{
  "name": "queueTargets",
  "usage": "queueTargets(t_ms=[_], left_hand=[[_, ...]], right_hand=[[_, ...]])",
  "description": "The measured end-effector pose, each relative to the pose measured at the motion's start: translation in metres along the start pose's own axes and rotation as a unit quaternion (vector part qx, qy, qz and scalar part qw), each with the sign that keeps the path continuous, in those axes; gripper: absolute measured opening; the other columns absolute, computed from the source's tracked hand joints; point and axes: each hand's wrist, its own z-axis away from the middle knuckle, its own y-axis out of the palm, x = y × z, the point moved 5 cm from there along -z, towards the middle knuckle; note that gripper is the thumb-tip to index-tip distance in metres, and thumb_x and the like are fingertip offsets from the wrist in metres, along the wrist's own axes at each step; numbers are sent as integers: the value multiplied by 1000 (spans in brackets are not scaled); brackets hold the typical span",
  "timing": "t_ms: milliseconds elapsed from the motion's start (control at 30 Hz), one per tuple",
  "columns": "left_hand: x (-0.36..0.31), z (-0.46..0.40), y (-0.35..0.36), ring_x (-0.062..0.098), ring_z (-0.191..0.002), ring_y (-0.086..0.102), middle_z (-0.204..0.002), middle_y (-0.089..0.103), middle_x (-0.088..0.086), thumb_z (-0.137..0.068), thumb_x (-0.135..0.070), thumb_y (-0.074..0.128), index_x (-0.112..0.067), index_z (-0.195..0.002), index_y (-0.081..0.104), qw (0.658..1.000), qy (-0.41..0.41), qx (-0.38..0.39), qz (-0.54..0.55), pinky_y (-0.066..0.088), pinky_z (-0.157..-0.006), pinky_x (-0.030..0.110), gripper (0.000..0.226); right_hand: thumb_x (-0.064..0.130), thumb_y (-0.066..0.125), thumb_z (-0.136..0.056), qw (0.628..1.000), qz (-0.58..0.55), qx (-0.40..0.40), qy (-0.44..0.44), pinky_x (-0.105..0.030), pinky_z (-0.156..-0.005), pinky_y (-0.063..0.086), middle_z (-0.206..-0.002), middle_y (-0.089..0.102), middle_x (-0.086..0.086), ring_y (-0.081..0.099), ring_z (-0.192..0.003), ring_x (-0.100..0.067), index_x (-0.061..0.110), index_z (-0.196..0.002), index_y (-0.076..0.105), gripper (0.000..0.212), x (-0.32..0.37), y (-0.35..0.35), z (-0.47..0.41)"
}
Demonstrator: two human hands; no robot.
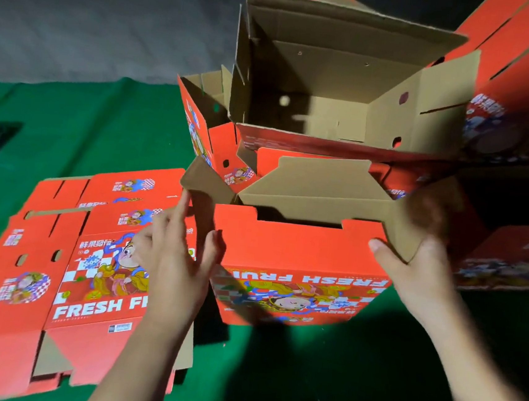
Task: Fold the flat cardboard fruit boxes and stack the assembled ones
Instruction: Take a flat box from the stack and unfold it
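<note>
flat boxes (66,265) lie in a pile at left on the green cloth (70,123) covering the counter, printed side up, red with a cartoon figure and "fresh fr..." lettering, brown flaps showing at the near edges. centre, a half-folded box (298,268) stands on the cloth, red front wall toward the camera with print upside down, brown inner flap (316,186) raised behind it, inside mostly dark, contents cannot tell. behind it an assembled open box (331,93) sits on top of other red boxes, brown interior, nothing seen in it, small round holes in the walls. another open box (200,119) tilts at its left. more red boxes (525,96) stacked at far right, partly in shadow, and one at top edge. grey wall or floor (96,16) beyond the cloth, dim room.

left hand (173,256) at the left end of the half-folded box, fingers (179,211) straight and loosely spread, index pointing up by the brown side flap, thumb against the red front wall's left edge. right hand (418,267) at the box's right end, thumb (381,248) pressed on the red front corner, the other fingers behind the brown side flap, blurred, pinching the flap between thumb and fingers. both forearms reach in from the bottom.
</note>
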Motion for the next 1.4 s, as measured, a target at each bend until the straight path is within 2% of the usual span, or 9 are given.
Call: queueTargets(t_ms=[167, 300, 567, 633, 767, 933, 1100, 1233, 1400], left_hand=[[0, -18, 9, 11, -93, 56, -109, 49, -3, -93, -5, 66, -19, -159, 13, 978, 0, 124, 169, 51, -85, 34, 87], [-5, -23, 13, 4, -84, 53, -100, 44, -18, -90, -3, 63, -23, -162, 0, 972, 28, 159, 169, 42, -76, 13, 97], [-17, -28, 15, 20, -85, 33, -94, 33, -9, -79, -13, 51, -46, -153, 33, 994, 17, 109, 9, 30, -71, 38, 84], [-17, -31, 19, 25, -90, 41, -100, 42, -8, -89, -26, 51, -50, -138, 51, 994, -48, 79, 66, 39, -73, 38, 54], [-25, -26, 19, 27, -104, 45, -120, 38, 5, -78, 6, 42, -45, -161, 15, 993, 37, 109, 39, 48, -92, 42, 102], [-34, -23, 32, 37, -104, 55, -117, 46, 8, -81, 12, 51, -28, -150, 43, 988, 60, 145, 10, 49, -93, 51, 80], [-35, -25, 31, 31, -122, 48, -136, 47, 3, -77, -6, 50, -16, -141, 50, 971, 110, 211, -19, 41, -101, 48, 65], [-46, -23, 38, -7, -147, 24, -157, 27, -19, -81, 8, 44, -21, -143, 41, 939, 88, 309, 126, 25, -123, 26, 69], [-43, -17, 44, 22, -133, 35, -147, 49, -18, -99, -35, 54, -32, -140, 55, 940, 153, 305, -2, 31, -116, 46, 41]], right_hand=[[-3, 61, -85, 978, 156, 75, -120, -37, -128, 12, -172, 9, 1, 9, -159, -23, 35, -164, 1, 106, 27, 11, 5], [-13, 55, -73, 949, 237, 42, -205, -50, -123, 24, -173, 0, 6, 5, -158, -30, 35, -156, 39, 98, 55, 14, 11], [5, 60, -83, 893, 363, 35, -262, -45, -125, 13, -139, 62, -2, 35, -147, -33, 23, -134, 66, 55, 81, 47, 8], [6, 46, -84, 867, 429, 103, -231, -44, -127, -8, -159, 42, -10, 14, -155, -33, 28, -153, 46, 72, 81, 58, 3], [22, 36, -93, 830, 496, 168, -194, -46, -120, -25, -170, 9, -16, -21, -155, -30, 36, -163, 0, 81, 77, 67, -13], [63, 7, -89, 845, 479, 195, -136, -48, -122, -21, -171, -8, -16, -44, -146, -28, 37, -164, 5, 79, 74, 79, -16], [47, 21, -93, 867, 418, 173, -209, -45, -128, 1, -172, 3, -11, -2, -159, -26, 31, -160, 28, 69, 78, 82, 3], [56, 28, -91, 890, 317, 317, -88, -48, -104, 36, -161, -35, 22, 48, -138, -33, 53, -153, -21, 79, 58, 81, -9], [60, 34, -89, 892, 290, 342, -63, -54, -114, 31, -152, -48, 25, 26, -152, -34, 56, -148, -30, 87, 55, 87, -9]])
